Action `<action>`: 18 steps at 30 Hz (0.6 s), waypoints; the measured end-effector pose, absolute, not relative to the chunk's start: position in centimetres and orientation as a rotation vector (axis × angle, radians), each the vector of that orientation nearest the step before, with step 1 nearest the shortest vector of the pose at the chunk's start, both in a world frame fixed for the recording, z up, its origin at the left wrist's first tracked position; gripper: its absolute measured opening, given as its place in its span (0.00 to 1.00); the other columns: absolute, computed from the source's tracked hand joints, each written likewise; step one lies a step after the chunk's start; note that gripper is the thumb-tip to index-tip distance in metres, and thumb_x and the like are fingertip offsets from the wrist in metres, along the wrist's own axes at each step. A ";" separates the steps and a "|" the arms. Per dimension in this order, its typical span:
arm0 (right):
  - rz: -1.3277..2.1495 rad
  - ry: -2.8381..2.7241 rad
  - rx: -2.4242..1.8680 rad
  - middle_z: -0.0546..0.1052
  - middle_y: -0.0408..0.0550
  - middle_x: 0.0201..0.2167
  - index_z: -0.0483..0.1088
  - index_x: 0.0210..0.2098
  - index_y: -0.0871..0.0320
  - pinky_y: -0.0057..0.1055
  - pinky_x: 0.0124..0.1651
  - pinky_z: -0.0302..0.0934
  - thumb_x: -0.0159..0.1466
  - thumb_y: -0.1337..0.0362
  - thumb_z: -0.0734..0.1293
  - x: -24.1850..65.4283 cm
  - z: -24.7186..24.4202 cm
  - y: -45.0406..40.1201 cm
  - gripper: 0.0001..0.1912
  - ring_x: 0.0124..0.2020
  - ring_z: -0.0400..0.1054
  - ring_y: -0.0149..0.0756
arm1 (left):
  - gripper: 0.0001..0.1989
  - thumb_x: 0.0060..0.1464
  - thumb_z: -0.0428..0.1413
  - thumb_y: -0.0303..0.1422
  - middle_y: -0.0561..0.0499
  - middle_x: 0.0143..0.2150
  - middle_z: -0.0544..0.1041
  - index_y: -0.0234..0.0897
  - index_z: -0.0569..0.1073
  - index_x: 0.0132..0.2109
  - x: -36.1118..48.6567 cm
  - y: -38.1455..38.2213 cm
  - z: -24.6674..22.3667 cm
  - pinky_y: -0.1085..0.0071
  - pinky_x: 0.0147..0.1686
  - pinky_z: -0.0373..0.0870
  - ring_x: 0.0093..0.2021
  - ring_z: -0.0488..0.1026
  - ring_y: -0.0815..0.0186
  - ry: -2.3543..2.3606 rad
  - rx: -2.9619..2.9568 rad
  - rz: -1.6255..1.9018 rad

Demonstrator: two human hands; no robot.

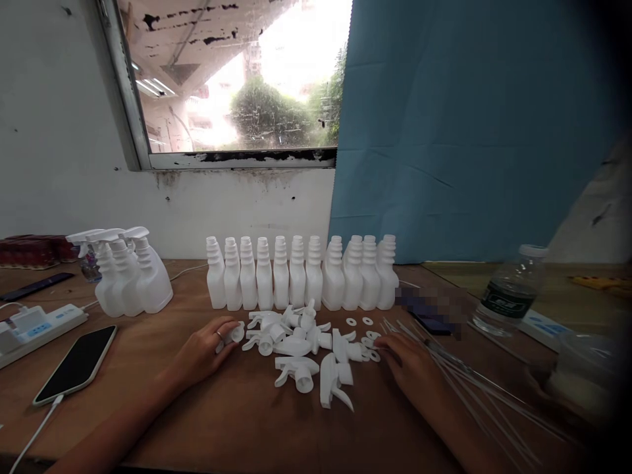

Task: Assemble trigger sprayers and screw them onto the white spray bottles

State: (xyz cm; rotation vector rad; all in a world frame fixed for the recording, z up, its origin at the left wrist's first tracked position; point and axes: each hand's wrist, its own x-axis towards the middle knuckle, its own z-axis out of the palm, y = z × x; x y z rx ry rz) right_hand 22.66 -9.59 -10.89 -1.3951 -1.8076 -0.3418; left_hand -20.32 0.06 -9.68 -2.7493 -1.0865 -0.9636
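My left hand (207, 349) rests at the left edge of the pile, its fingers closed around a white trigger sprayer head (236, 334). My right hand (409, 362) reaches in from the other side with fingers stretched out. Its fingertips touch a small group of flat white washers (374, 356); no washer shows clearly lifted. Between the hands lies a loose pile of white sprayer heads (296, 346), with one (336, 382) nearest to me. Behind the pile, a row of upright white bottles (281, 276) stands without heads. To the right of my right hand lie thin white dip tubes (474, 385).
Several white bottles (153, 283) with sprayer heads stand at left. Near them are a charging phone (76, 362) and a power strip (44, 329). At right are a dark phone (429, 313), a water bottle (511, 293) and a clear tub (587, 368). The wall bounds the table behind.
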 end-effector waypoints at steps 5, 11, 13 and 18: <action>-0.322 -1.691 -1.318 0.78 0.48 0.33 0.72 0.36 0.53 0.35 0.38 0.69 0.67 0.59 0.62 20.7 -9.5 -10.7 0.08 0.33 0.74 0.39 | 0.14 0.62 0.53 0.40 0.49 0.52 0.76 0.46 0.69 0.54 -18.3 -4.5 -8.0 0.64 0.47 0.76 0.47 0.76 0.57 -1.333 -2.516 -1.492; -0.068 -1.728 -1.104 0.78 0.44 0.31 0.72 0.33 0.54 0.26 0.38 0.69 0.65 0.65 0.67 15.3 -7.0 -13.7 0.04 0.33 0.74 0.34 | 0.17 0.59 0.56 0.43 0.49 0.49 0.78 0.51 0.71 0.54 -11.8 -9.9 -10.3 0.69 0.40 0.78 0.39 0.78 0.62 -1.247 -3.182 -1.549; 0.018 -1.770 -1.011 0.78 0.44 0.33 0.72 0.34 0.54 0.24 0.39 0.70 0.65 0.68 0.67 13.6 -6.6 -14.7 0.04 0.34 0.75 0.33 | 0.20 0.59 0.57 0.42 0.50 0.51 0.77 0.52 0.70 0.57 -10.4 -10.4 -11.3 0.67 0.45 0.77 0.42 0.78 0.62 -1.264 -3.311 -1.439; 0.180 -1.990 -0.781 0.77 0.48 0.40 0.71 0.42 0.55 0.28 0.47 0.70 0.66 0.74 0.64 11.2 -7.4 -15.3 0.10 0.43 0.73 0.33 | 0.28 0.55 0.60 0.36 0.53 0.47 0.79 0.55 0.63 0.61 -10.1 -10.3 -12.0 0.69 0.47 0.75 0.45 0.77 0.62 -1.384 -3.465 -1.388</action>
